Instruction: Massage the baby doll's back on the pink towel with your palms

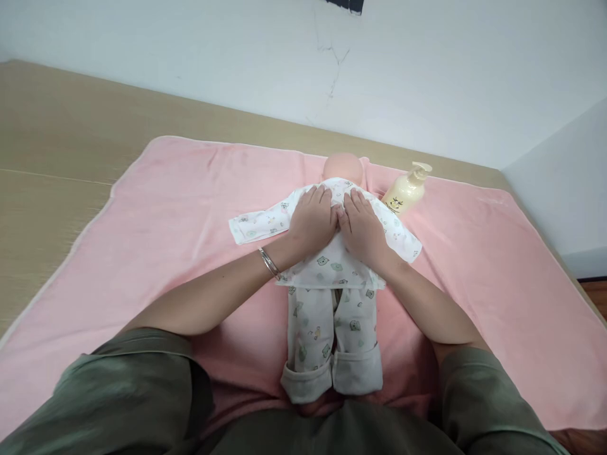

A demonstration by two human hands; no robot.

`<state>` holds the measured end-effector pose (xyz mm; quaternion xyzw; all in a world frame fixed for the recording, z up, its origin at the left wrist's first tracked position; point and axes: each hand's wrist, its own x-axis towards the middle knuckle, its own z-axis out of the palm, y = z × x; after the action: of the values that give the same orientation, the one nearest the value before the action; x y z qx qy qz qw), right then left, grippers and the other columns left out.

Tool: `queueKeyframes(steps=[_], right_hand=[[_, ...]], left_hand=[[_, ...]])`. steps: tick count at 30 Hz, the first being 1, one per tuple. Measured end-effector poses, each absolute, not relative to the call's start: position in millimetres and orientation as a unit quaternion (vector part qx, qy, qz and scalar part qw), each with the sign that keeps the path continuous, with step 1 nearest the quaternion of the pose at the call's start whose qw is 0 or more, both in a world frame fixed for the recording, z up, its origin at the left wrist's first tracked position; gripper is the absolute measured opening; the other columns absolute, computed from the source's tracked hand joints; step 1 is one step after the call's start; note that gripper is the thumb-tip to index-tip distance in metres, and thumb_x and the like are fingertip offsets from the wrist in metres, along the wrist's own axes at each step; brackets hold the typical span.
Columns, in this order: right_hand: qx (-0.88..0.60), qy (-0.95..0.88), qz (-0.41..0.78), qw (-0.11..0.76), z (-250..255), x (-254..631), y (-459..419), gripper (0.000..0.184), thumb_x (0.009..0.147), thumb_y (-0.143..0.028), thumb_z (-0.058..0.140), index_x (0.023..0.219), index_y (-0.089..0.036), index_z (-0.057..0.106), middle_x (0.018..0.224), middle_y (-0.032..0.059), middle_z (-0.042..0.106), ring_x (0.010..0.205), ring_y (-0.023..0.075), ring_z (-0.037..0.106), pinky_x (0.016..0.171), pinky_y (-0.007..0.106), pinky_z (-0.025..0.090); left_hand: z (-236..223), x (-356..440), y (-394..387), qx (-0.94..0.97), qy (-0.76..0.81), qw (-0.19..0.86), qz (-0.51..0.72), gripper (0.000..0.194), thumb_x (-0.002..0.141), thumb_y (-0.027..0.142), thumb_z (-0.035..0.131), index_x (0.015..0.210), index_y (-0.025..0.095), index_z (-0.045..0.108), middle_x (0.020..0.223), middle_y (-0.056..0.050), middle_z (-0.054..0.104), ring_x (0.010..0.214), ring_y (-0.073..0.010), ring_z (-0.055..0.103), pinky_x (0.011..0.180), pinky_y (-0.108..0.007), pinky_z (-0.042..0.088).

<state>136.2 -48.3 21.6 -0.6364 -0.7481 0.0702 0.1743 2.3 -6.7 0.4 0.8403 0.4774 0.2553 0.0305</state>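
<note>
the left hand (313, 218) and right hand (365, 227) lie flat and open on the shirt (334, 268) on the doll (341, 168); soft, even pushing works best.

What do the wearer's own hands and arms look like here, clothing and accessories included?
Both the left hand and the right hand are bare, without gloves. A shiny, silver-coloured metal bracelet circles the left wrist; none shows on the right. The loose, dark green fabric sleeves end near the elbows with wide hems, leaving both forearms uncovered. No markings show on the sleeves.
</note>
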Motion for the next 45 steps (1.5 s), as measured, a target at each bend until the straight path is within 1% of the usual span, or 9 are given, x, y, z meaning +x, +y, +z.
queueKeyframes(steps=[9,13,17,20,24,27,34,42,45], right_hand=[[-0.644,-0.747,0.069,0.153,24,136,-45,0.060,0.102,-0.032,0.023,0.150,0.002,0.033,0.161,0.0219,0.029,0.153,0.0305,0.021,0.126,0.048,0.020],[-0.642,-0.748,0.068,0.156,24,135,-49,0.063,0.103,-0.039,0.021,0.151,0.001,0.032,0.161,0.0228,0.028,0.153,0.0310,0.020,0.125,0.051,0.021],[-0.639,-0.750,0.079,0.148,27,136,-50,0.070,0.103,-0.047,0.020,0.152,0.003,0.030,0.161,0.0238,0.026,0.153,0.0327,0.019,0.125,0.052,0.020],[-0.634,-0.752,0.095,0.153,26,140,-44,0.071,0.102,-0.050,0.021,0.152,0.001,0.030,0.162,0.0232,0.026,0.154,0.0316,0.019,0.125,0.052,0.021],[-0.640,-0.742,0.094,0.178,22,146,-30,0.060,0.102,-0.037,0.020,0.148,-0.002,0.037,0.159,0.0212,0.034,0.152,0.0290,0.026,0.124,0.051,0.023],[-0.647,-0.738,0.071,0.174,20,144,-29,0.058,0.102,-0.032,0.020,0.147,0.000,0.038,0.157,0.0227,0.036,0.150,0.0298,0.028,0.123,0.051,0.024],[-0.642,-0.752,0.050,0.142,23,136,-47,0.061,0.100,-0.027,0.025,0.151,0.005,0.030,0.160,0.0240,0.030,0.152,0.0325,0.024,0.125,0.049,0.021],[-0.631,-0.755,0.083,0.156,26,149,-31,0.059,0.102,-0.035,0.025,0.146,0.001,0.039,0.157,0.0226,0.036,0.150,0.0304,0.029,0.124,0.050,0.024],[-0.636,-0.751,0.071,0.162,23,144,-40,0.059,0.102,-0.034,0.027,0.149,0.000,0.035,0.159,0.0230,0.034,0.151,0.0303,0.026,0.124,0.050,0.022]], left_hand=[[2,4,-20,0.831,0.488,0.044,0.263,0.050,0.097,0.021,0.028,0.134,-0.003,0.051,0.142,-0.025,0.053,0.137,-0.0327,0.047,0.118,-0.052,0.037],[6,0,-11,0.845,0.467,0.052,0.255,0.049,0.097,0.022,0.027,0.131,-0.002,0.053,0.138,-0.025,0.056,0.133,-0.0321,0.050,0.116,-0.050,0.039],[6,-5,5,0.848,0.456,0.089,0.255,0.047,0.097,0.029,0.031,0.129,0.004,0.056,0.135,-0.021,0.060,0.129,-0.0308,0.054,0.113,-0.049,0.043],[4,-4,4,0.838,0.460,0.113,0.270,0.049,0.098,0.031,0.031,0.132,0.007,0.055,0.140,-0.018,0.058,0.134,-0.0299,0.050,0.116,-0.051,0.039],[2,3,-20,0.833,0.466,0.098,0.283,0.052,0.098,0.028,0.028,0.138,0.002,0.049,0.149,-0.021,0.048,0.144,-0.0325,0.038,0.121,-0.054,0.031],[2,5,-32,0.838,0.458,0.108,0.278,0.053,0.099,0.027,0.026,0.142,0.001,0.046,0.154,-0.021,0.042,0.149,-0.0327,0.031,0.122,-0.054,0.028],[-1,-2,-7,0.843,0.438,0.125,0.285,0.052,0.101,0.028,0.022,0.141,0.007,0.048,0.150,-0.018,0.048,0.145,-0.0296,0.037,0.121,-0.053,0.029],[0,-3,-23,0.856,0.425,0.124,0.268,0.060,0.100,0.044,0.031,0.144,0.005,0.043,0.156,-0.020,0.039,0.149,-0.0351,0.029,0.123,-0.056,0.023],[-3,-7,-12,0.847,0.425,0.152,0.281,0.058,0.101,0.044,0.029,0.144,0.007,0.045,0.156,-0.018,0.040,0.149,-0.0318,0.030,0.124,-0.055,0.023]])
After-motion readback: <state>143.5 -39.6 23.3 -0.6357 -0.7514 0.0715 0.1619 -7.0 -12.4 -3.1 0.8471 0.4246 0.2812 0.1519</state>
